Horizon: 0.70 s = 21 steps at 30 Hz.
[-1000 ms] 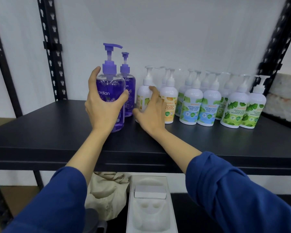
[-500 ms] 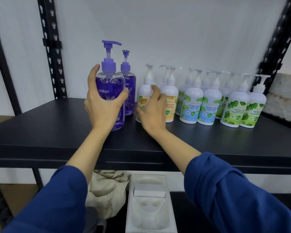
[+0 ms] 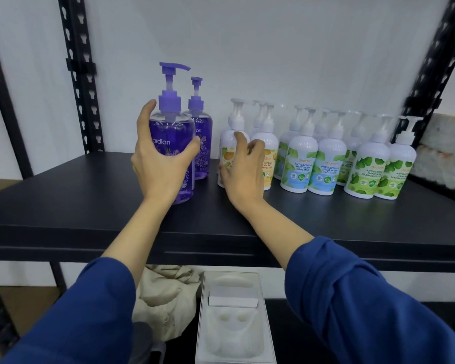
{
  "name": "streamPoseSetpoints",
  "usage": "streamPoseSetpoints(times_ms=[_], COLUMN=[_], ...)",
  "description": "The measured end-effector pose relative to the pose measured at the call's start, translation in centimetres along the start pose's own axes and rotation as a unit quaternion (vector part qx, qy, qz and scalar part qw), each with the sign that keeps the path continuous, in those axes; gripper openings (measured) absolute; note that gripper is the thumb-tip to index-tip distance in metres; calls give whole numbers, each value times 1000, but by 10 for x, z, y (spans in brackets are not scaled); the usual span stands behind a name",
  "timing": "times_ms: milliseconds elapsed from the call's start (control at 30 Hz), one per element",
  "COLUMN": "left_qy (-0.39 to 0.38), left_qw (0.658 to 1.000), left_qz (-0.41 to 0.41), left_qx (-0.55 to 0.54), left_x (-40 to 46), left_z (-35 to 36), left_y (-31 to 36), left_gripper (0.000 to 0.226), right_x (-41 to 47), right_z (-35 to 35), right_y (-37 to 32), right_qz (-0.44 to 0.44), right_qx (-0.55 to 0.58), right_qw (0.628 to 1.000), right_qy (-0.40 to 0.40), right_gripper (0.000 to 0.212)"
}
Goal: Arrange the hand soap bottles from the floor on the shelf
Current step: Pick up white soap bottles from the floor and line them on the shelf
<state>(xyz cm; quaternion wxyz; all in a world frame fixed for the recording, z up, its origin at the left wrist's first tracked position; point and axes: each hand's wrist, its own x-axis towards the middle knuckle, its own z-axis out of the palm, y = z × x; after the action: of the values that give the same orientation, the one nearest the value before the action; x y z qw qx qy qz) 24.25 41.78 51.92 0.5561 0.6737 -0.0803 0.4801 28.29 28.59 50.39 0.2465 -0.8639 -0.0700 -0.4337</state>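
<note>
Purple pump bottle, centre-left on shelf — full, probably heavy, rigid, slick; gripped mid-body by left hand; right hand curled round white bottle — pump necks best avoided.

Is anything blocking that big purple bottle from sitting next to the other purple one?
Nothing visible does. The left hand grips the front purple soap bottle, which stands on the shelf just before the rear purple bottle.

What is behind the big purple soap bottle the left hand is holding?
A second purple pump bottle stands just behind the front purple bottle that the left hand grips. Its left side is covered, so whether they touch is unclear.
</note>
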Motion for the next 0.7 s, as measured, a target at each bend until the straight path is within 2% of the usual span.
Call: streamPoseSetpoints(times_ms=[533,633,700], left_qy=[4,10,11], left_qw=[1000,1000,1000], left_qz=[-10,-19,-23], left_qx=[0,0,-1], left_x=[-1,-1,-1], left_z=[0,0,-1], left_y=[-1,0,0], left_gripper=[78,78,78], right_x=[-1,-6,-14], right_z=[-5,-15,-24], right_y=[-2,-6,-7], right_qz=[41,66,72], right_qx=[34,58,32], right_qw=[998,994,990], right_qy=[-29,-70,-118], right_gripper=[66,65,62])
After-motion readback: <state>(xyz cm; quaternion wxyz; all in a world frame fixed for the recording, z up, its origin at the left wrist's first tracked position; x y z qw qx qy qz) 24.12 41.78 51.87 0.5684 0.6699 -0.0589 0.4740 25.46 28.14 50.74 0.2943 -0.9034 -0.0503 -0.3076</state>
